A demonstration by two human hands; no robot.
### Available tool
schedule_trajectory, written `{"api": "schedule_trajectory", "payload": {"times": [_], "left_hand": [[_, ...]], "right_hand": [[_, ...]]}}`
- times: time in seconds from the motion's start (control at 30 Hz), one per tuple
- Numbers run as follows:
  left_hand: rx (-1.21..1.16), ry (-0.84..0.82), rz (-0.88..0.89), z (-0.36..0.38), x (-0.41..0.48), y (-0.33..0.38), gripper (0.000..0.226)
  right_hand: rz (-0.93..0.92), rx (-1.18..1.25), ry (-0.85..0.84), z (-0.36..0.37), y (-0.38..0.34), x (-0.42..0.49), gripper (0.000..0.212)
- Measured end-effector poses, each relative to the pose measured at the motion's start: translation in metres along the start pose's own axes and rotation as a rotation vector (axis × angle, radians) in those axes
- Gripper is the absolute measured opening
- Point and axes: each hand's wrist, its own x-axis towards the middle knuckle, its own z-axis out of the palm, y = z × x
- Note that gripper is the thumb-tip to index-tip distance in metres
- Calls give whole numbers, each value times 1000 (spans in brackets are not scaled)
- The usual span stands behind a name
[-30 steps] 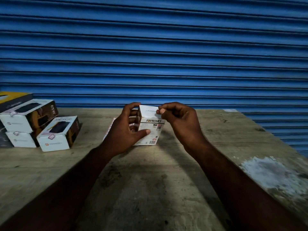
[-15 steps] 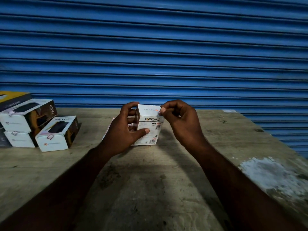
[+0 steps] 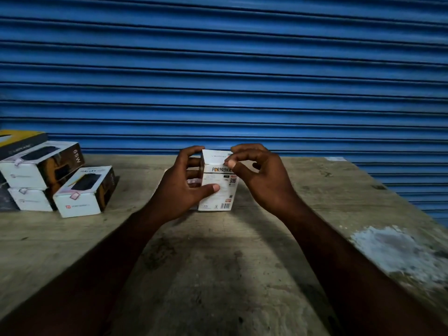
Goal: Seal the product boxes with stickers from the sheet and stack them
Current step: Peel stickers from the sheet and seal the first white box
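Writing: we read "PORTRONICS" on the box point(image 3: 219, 187); "65W" on the stacked boxes point(image 3: 46, 166) left of both hands.
Left hand point(image 3: 184, 190): we see it gripping the box's side.
Right hand point(image 3: 254, 175): thumb pressing the box's top edge.
Room: bare table point(image 3: 218, 275) beneath our forearms.

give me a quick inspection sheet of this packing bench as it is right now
surface: worn wooden table, stained, with a whitish patch at the right.
job's things: white printed product box upright at centre; sticker sheet only partly seen behind the left hand; stack of white-and-brown product boxes at the left, some with small stickers on their end edges.
clutter: yellow-and-black box behind the stack.
grippers: left hand grips the box's side; right hand has its thumb at the box's top front edge, fingers curled above.
cables: nothing seen.
surroundings: blue corrugated roller shutter behind the table.
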Motion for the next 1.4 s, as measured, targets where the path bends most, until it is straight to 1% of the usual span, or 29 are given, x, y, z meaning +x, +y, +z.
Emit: {"api": "schedule_trajectory", "payload": {"times": [0.1, 0.37, 0.5, 0.63, 0.7, 0.83, 1.27, 1.33, 1.4], "left_hand": [[-35, -31, -14, 1, -1, 3, 81], [-63, -50, -35, 2, -3, 7, 78], [-70, -52, -34, 3, -3, 7, 78], [-88, -44, -42, 4, -3, 7, 78], [-108, -39, -51, 3, -3, 7, 79], [-116, -39, -53, 3, -3, 8, 79], [-109, -41, -30, 5, -4, 8, 78], [-99, -49, -27, 6, -4, 8, 77], [-95, -58, -24, 6, -4, 7, 76]], "right_hand": [[-16, -24, -15, 1, 1, 1, 8], [-11, -5, -43, 0, 0, 2, 7], [-54, -25, -10, 2, 2, 1, 5], [-87, -61, 8, 3, 3, 0, 11], [-114, -78, 14, 3, 3, -1, 10], [-117, -81, 16, 3, 2, -2, 5], [-206, -180, 30, 1, 3, -6, 10], [-231, -206, 43, 1, 4, -7, 15], [-214, -203, 50, 1, 4, -8, 24]]}}
